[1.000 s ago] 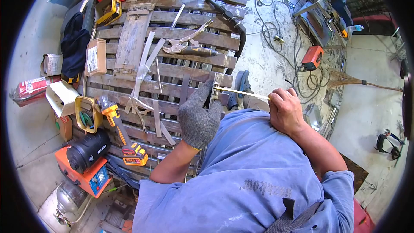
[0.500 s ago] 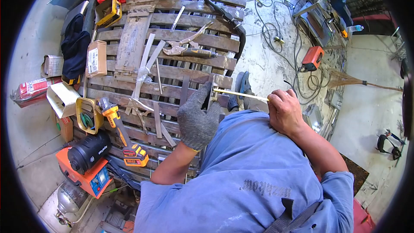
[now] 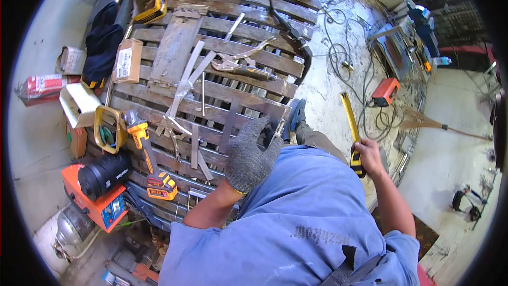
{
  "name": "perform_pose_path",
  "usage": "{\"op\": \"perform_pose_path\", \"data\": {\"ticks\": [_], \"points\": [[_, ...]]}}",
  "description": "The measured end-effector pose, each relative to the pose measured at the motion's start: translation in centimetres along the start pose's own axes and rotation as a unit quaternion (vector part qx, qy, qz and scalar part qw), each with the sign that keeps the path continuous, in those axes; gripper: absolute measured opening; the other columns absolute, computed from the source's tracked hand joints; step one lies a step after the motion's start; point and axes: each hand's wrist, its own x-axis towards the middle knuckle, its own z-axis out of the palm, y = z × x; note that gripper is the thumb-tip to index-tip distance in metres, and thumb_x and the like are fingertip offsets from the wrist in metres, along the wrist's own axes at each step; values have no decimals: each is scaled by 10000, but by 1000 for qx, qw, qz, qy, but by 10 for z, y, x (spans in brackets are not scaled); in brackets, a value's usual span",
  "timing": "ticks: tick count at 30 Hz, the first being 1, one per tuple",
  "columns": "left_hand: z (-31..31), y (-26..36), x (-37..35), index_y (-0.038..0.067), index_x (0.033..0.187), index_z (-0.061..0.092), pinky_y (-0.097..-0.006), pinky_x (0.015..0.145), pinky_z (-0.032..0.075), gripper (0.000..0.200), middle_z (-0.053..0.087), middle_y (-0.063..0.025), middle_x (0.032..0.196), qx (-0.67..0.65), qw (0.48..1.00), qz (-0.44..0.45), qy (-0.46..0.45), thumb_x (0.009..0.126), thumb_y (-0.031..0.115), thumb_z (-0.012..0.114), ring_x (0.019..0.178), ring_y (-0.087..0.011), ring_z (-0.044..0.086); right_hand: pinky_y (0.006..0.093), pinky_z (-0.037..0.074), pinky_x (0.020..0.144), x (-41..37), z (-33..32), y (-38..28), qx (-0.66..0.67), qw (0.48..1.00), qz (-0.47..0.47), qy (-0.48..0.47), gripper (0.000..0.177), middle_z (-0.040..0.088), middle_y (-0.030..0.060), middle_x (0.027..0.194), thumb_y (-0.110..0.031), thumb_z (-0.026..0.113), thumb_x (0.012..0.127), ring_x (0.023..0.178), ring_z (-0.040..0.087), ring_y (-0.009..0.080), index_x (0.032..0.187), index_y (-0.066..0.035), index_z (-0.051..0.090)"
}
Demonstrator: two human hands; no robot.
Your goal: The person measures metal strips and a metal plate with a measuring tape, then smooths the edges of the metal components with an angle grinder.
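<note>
Pins a metal piece at the bench edge under the gloved left hand; grips a tape in the bare right hand, well apart, blade raised. Bring the blade down slowly, hook it square on the metal piece, read straight on. Mind pliers, strips and grinder near the left hand, cables right of the bench

I log the left hand, grey-gloved, with fingers curled on a small metal piece at the near edge of the slatted bench. The right hand, bare, grips a tape measure whose yellow blade stands up over the floor. Also on the bench are locking pliers and a yellow grinder.
</note>
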Motion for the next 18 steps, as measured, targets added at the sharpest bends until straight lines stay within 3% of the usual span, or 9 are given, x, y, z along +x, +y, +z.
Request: {"op": "perform_pose_path", "data": {"ticks": [3,6,9,11,13,18], "points": [[-10,-4,-1,-33,1320,724,-437,925,621,500,780,-226,1124,67,995,75,20,907,216,856,1037,-351,779,327,552,634,-3,1,3,153,979,136,-24,124,706,89,801,-76,642,973,678,684,191,918,10,713],[-25,1,0,-48,1312,721,-454,926,608,514,779,-220,1094,98,991,93,9,922,261,848,1047,-354,770,324,566,636,5,-4,6,220,965,141,-4,97,702,95,789,-65,643,967,668,688,199,918,-2,698],[-48,10,17,-28,1274,733,-477,896,597,470,769,-230,1064,-9,999,-21,-25,939,286,836,1018,-367,767,314,511,620,11,-2,-13,88,994,67,-5,134,680,55,785,-93,652,962,660,638,151,913,7,726],[-52,-19,45,4,1235,744,-523,873,580,397,762,-263,1077,84,993,-47,62,963,290,791,997,-414,753,308,470,617,17,0,-22,47,998,28,-30,163,658,25,778,-115,654,956,667,602,119,909,15,739],[-59,-93,76,36,1211,746,-559,868,574,318,747,-286,1063,246,959,6,144,983,258,740,997,-457,736,304,478,631,20,4,-32,41,998,13,-37,168,664,26,779,-114,649,953,667,605,119,914,24,736],[-72,-161,124,-15,1182,722,-599,898,558,317,722,-305,1086,369,909,4,192,999,242,694,1038,-498,702,309,475,634,17,5,-42,-5,999,-40,-34,181,654,21,789,-137,660,956,681,590,111,936,22,745]]}}
